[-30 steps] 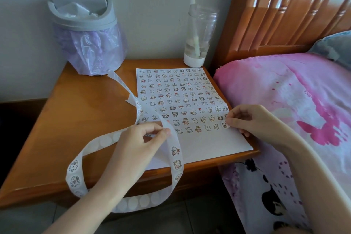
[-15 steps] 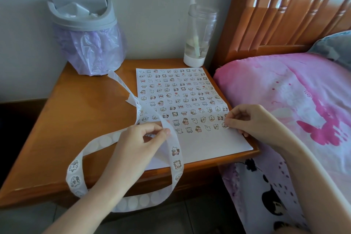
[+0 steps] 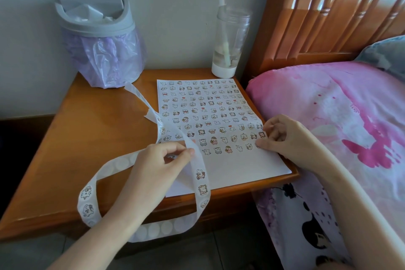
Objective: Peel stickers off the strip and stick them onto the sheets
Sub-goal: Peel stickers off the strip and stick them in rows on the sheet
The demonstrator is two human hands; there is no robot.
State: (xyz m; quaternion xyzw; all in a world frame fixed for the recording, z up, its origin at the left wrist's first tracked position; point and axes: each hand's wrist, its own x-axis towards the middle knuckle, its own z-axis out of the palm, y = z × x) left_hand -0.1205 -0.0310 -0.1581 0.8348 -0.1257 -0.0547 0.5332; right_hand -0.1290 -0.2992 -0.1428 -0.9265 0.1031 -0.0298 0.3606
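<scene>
Your left hand (image 3: 157, 164) hovers over the near left corner of the sheet (image 3: 241, 166), thumb and fingers pinching the strip (image 3: 202, 184). Your right hand (image 3: 285, 138) rests at the sheet's right edge with its fingers curled down onto the end of the lowest sticker row. Whether it pinches a sticker or only presses one flat cannot be told. From the pinch, one run of the strip crosses the sheet's left column towards the bin (image 3: 98, 35) beyond the far left corner, while the other hangs in a loop below the sheet's near edge, off the counter (image 3: 94, 138). A tug on the hanging loop would likely drag the sheet, which lies unweighted, with its near right corner reaching the counter's front edge. A sticker set this close to the right edge may overhang it and catch the bed (image 3: 328, 105) alongside. The bottle (image 3: 230, 46) at the far right corner could tip under a sweeping forearm. Open room lies in the blank band nearest you and on the bare counter to the sheet's left.
</scene>
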